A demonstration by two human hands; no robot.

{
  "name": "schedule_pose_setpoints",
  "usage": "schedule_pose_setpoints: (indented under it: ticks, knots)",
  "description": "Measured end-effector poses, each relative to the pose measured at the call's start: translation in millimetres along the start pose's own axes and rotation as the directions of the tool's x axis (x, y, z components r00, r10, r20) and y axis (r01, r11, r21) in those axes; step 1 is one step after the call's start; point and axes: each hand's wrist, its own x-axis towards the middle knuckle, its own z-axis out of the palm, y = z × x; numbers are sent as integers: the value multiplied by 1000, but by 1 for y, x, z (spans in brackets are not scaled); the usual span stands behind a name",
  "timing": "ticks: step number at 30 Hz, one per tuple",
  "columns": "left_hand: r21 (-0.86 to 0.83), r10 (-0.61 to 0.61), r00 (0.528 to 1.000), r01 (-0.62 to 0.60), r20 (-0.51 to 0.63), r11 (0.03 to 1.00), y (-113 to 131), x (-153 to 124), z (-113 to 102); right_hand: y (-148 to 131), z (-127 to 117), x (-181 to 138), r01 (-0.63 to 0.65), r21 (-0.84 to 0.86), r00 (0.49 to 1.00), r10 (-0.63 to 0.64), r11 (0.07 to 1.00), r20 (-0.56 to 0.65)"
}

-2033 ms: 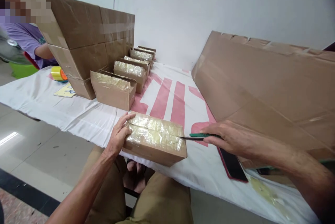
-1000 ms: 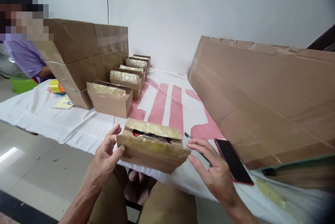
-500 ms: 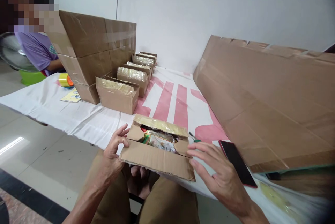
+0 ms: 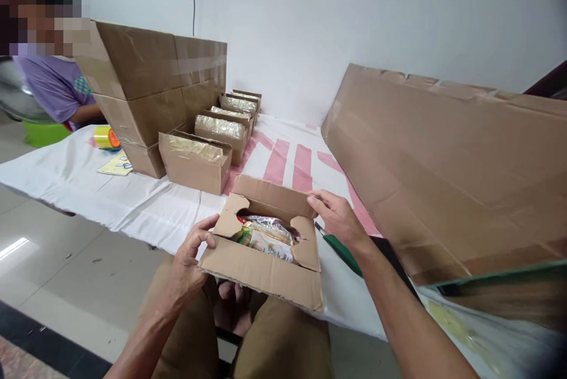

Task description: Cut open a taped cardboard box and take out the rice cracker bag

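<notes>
**Head view: far flap now lifted**

Head view: the small cardboard box (image 4: 266,249) sits at the table's near edge. Half a second ago its far flap lay flat; now the right hand (image 4: 336,216) pinches it upright. The left hand (image 4: 190,255) grips the box's left corner, near flap folded down, packets (image 4: 266,236) showing. The green-handled cutter (image 4: 341,249) lies beside it.

Bare cloth (image 4: 287,160) lies open between small boxes (image 4: 195,160) and leaning cardboard (image 4: 443,160).

Print on the packet (image 4: 266,239) inside the open box (image 4: 266,249) blurred, no text readable anywhere
</notes>
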Motion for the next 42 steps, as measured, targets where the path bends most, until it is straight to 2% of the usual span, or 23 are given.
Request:
schedule_pose_setpoints:
  ticks: [3, 7, 9, 11, 13, 16, 18, 20, 21, 23, 25, 26, 27, 28, 30, 32, 35, 39, 42]
  knots:
    - [-7, -18, 1000, 18, 11, 1000, 0, 1, 3, 18, 12, 17, -97, -7, 995, 97, 995, -7]
    - [-15, -99, 992, 101, 84, 995, 5, 3, -8, 24, 18, 15, -100, -82, 993, 94, 992, -73]
    - [-26, -174, 966, 182, 190, 983, 11, 7, -21, 18, 16, 3, -53, -211, 986, 18, 976, -167]
    - [-27, -230, 934, 246, 273, 969, 17, 12, -37, 9, 14, -12, 45, -408, 972, -135, 912, -194]
    - [-27, -255, 930, 272, 265, 962, 25, 22, -47, -1, 13, -25, 151, -555, 954, -268, 818, -136]
    - [40, -265, 948, 262, 176, 964, 41, 44, -48, -12, 13, -36, 213, -583, 950, -307, 784, -66]
    - [154, -210, 960, 182, 188, 971, 52, 63, -39, -18, 12, -36, 214, -565, 958, -285, 797, -39]
    - [272, -133, 941, 45, 312, 961, 61, 81, -27, -26, 12, -34, 246, -545, 961, -273, 801, 33]
    - [317, -97, 909, -40, 406, 948, 65, 89, -20, -29, 11, -33, 277, -538, 958, -274, 796, 88]
    - [386, -53, 802, -228, 596, 894, 70, 101, -6, -37, 12, -31, 346, -527, 938, -280, 776, 204]
    - [459, -47, 701, -414, 712, 786, 73, 105, 6, -42, 11, -29, 390, -523, 920, -291, 758, 264]
    - [502, -51, 678, -490, 733, 713, 75, 105, 11, -44, 11, -28, 401, -520, 915, -302, 754, 268]
    - [548, -56, 675, -545, 736, 634, 77, 104, 14, -45, 9, -28, 407, -515, 913, -318, 754, 256]
    - [596, -53, 692, -577, 720, 558, 80, 101, 15, -46, 6, -29, 408, -508, 913, -336, 758, 231]
    - [691, -14, 763, -576, 646, 437, 85, 96, 13, -45, -4, -32, 393, -491, 918, -363, 777, 160]
    - [774, 25, 844, -503, 536, 385, 85, 90, 3, -39, -16, -40, 363, -460, 927, -365, 810, 90]
    - [824, -50, 922, -318, 385, 469, 72, 82, -16, -20, -30, -59, 285, -360, 956, -289, 888, 44]
    - [742, -177, 960, -43, 216, 668, 36, 62, -28, 14, -32, -84, 80, -113, 996, -75, 990, 46]
    - [649, -197, 978, 104, 72, 754, 18, 45, -22, 29, -30, -93, -43, 99, 992, 31, 994, 123]
